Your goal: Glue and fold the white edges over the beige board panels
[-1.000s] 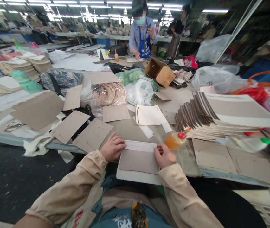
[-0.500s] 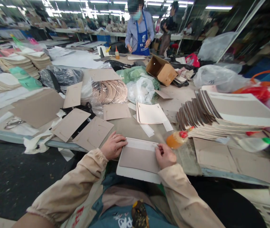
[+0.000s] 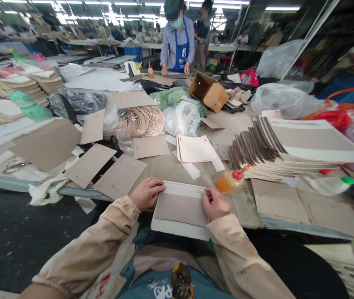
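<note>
A flat panel (image 3: 181, 207), taupe in the middle with white borders, lies at the table's front edge, partly over my lap. My left hand (image 3: 148, 193) grips its upper left corner, fingers together on the edge. At the upper right corner my right hand (image 3: 216, 203) is closed on the same panel, with the fingers curled. Just beyond my right hand an orange glue bottle (image 3: 227, 182) with a red cap lies tilted. Behind the panel is a small stack of pale pieces (image 3: 195, 148) with short dark slots.
Taupe pieces (image 3: 121, 175) lie at the left, with scissors (image 3: 15, 166) farther out. A fanned stack of white-bordered panels (image 3: 317, 139) stands at the right. Plastic bags (image 3: 183, 118) and a cardboard box (image 3: 208, 91) sit farther back. A person in a blue apron (image 3: 181, 52) stands across the table.
The view has shifted slightly. Both hands keep their hold on the panel with little movement. The person across the table has lowered their hands onto a flat item, which now looks dark.
</note>
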`<state>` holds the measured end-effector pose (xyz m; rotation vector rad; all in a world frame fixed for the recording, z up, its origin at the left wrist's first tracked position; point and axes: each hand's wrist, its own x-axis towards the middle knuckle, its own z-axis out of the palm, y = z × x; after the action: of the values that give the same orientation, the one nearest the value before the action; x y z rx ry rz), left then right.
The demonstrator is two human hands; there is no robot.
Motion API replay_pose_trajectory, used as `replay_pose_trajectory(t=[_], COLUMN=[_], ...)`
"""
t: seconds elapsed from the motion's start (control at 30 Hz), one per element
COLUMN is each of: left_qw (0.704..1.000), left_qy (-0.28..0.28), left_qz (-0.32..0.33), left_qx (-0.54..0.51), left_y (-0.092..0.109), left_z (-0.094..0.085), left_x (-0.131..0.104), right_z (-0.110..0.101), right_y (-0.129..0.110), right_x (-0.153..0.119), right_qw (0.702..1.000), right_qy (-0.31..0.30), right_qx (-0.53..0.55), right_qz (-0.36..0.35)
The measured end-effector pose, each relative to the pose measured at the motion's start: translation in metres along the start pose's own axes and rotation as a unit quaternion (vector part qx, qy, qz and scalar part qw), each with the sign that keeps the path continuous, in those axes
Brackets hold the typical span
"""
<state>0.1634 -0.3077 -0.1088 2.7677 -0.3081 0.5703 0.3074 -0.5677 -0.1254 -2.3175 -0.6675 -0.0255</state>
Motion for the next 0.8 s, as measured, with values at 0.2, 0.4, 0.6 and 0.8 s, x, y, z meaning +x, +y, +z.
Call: replay_pose_trajectory(t=[0.2,0.4,0.6,0.8], left_qw=[1.0,1.0,1.0,1.0], left_qy=[0.004,-0.004,0.0,0.003], left_qz=[-0.003,-0.005,-0.009,-0.009], left_qx=[-0.009,-0.014,-0.015,-0.012], left_y=[0.0,0.0,0.0,0.001], left_z=[0.0,0.0,0.0,-0.001], left_x=[0.0,0.0,0.0,0.0], right_z=[0.001,0.001,-0.002,-0.003], right_y=[0.0,0.0,-0.007,-0.012], right_x=[0.001,0.0,-0.001,-0.002], right_qw=[1.0,1.0,1.0,1.0], right_qy=[-0.001,0.006,0.008,0.018], right_qx=[-0.006,-0.009,-0.013,-0.006], right_qz=[0.003,0.004,0.01,0.019])
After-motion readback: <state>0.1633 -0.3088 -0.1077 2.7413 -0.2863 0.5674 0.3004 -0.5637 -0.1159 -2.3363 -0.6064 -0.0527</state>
